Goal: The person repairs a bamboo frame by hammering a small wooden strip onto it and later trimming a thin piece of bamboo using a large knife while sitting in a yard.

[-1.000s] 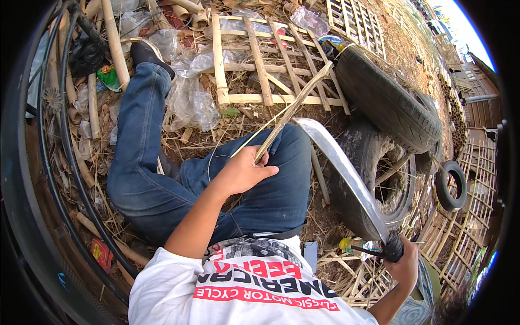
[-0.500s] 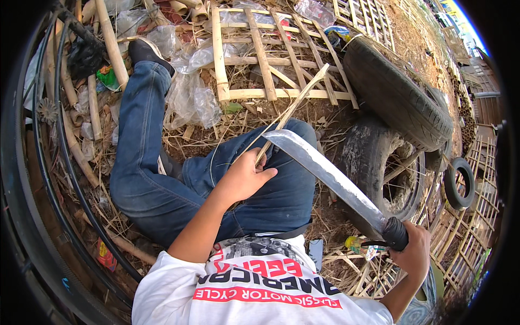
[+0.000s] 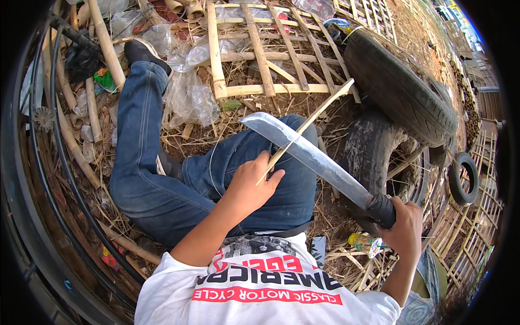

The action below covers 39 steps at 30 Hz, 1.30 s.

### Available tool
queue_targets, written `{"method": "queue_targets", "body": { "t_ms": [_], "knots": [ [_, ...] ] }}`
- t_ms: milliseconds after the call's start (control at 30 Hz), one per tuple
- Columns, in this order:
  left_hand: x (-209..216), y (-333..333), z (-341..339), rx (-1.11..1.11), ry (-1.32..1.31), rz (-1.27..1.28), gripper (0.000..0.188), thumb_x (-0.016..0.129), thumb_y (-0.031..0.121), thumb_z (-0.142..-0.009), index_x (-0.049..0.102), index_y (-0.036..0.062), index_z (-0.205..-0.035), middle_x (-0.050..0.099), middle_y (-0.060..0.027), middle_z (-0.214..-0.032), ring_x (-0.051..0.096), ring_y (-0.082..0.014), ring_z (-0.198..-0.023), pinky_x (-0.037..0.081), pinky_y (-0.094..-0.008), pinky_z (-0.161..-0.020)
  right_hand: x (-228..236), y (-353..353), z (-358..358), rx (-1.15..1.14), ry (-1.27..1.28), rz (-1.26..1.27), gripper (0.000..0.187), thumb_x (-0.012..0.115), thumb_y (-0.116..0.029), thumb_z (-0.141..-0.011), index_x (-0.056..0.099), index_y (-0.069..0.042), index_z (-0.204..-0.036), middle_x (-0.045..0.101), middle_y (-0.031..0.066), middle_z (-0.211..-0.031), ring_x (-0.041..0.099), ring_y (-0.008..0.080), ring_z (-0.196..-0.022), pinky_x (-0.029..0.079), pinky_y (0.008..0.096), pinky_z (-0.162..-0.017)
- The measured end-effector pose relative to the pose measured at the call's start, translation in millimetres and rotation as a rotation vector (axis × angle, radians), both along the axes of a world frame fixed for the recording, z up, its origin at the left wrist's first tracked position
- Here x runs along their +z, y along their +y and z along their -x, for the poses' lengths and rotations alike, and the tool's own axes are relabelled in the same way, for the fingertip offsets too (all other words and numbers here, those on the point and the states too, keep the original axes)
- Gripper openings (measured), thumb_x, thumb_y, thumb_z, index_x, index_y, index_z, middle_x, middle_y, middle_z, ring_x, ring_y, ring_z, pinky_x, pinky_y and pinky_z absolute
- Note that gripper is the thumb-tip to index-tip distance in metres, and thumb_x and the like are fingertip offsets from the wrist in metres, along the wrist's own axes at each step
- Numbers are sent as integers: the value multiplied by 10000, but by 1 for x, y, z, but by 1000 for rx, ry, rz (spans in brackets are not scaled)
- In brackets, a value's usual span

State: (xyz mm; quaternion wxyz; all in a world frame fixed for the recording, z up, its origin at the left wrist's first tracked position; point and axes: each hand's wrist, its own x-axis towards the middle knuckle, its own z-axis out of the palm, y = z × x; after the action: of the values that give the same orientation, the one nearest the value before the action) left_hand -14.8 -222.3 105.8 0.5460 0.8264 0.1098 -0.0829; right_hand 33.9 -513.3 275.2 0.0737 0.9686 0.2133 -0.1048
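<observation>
My right hand point(image 3: 403, 225) is wrapped round the black handle of a machete point(image 3: 325, 162). The long, broad grey blade slants up to the left over my thigh in blue jeans. In my left hand point(image 3: 250, 183) I grip a pale bamboo strip point(image 3: 319, 111) near its lower end, fingers and thumb closed on it. The strip runs up to the right and crosses the blade near its middle; whether the edge bites into it I cannot tell. Beyond the strip lies a bamboo lattice panel point(image 3: 260, 54) on the ground.
Old tyres point(image 3: 398, 89) are stacked to the right, with a smaller tyre point(image 3: 463, 179) farther out. Clear plastic bags point(image 3: 189, 100) and bamboo poles point(image 3: 105, 46) litter the ground on the left. Black curved tubing point(image 3: 54, 119) borders the left side. A bottle point(image 3: 363, 242) lies near my right wrist.
The machete has shifted left and its blade now crosses the bamboo strip farther from its tip. The strip has tilted more to the right, and my right hand has come inward.
</observation>
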Motion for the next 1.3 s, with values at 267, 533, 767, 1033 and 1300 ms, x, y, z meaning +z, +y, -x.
{"method": "queue_targets", "body": {
  "t_ms": [267, 533, 767, 1033, 1300],
  "knots": [
    [-5, -25, 11, -8, -64, -17, 310, 619, 243, -910, 498, -29, -821, 562, -234, -631, 578, -453, -655, 436, -478, -574, -70, 30, -31, 168, -131, -182, 502, 839, -449, -606, 570, -65, -787, 590, 123, -564, 576, 343, -549, 466, 412, -582],
    [-10, -31, 6, -104, -66, -51, 364, 495, 293, -981, 492, -22, -801, 577, -279, -633, 601, -461, -658, 477, -518, -577, -82, 28, -36, 183, -100, -204, 506, 834, -452, -625, 572, -50, -786, 602, 144, -575, 595, 355, -544, 480, 425, -550],
    [-9, -28, 4, -96, -41, -92, 383, 545, 281, -964, 473, -30, -753, 530, -265, -603, 549, -475, -628, 411, -479, -536, -87, 2, -49, -63, -174, -227, 559, 800, -511, -659, 584, -18, -810, 605, 160, -586, 621, 354, -563, 487, 441, -555],
    [-19, -11, 10, -20, -12, 93, 373, 620, 269, -931, 466, 14, -707, 442, -69, -550, 387, -148, -468, 343, -343, -464, -75, -17, -64, -477, -252, -334, 500, 757, -469, -745, 627, -7, -886, 649, 175, -685, 645, 364, -656, 492, 423, -614],
    [9, -4, -21, -116, 365, 806, 372, 652, 148, -911, 325, 158, -733, 351, 82, -585, 256, -4, -435, 182, -213, -385, -93, -7, -25, -393, -132, -800, 419, 778, -309, -753, 613, 44, -907, 668, 150, -714, 668, 239, -646, 495, 329, -616]
  ]
}}
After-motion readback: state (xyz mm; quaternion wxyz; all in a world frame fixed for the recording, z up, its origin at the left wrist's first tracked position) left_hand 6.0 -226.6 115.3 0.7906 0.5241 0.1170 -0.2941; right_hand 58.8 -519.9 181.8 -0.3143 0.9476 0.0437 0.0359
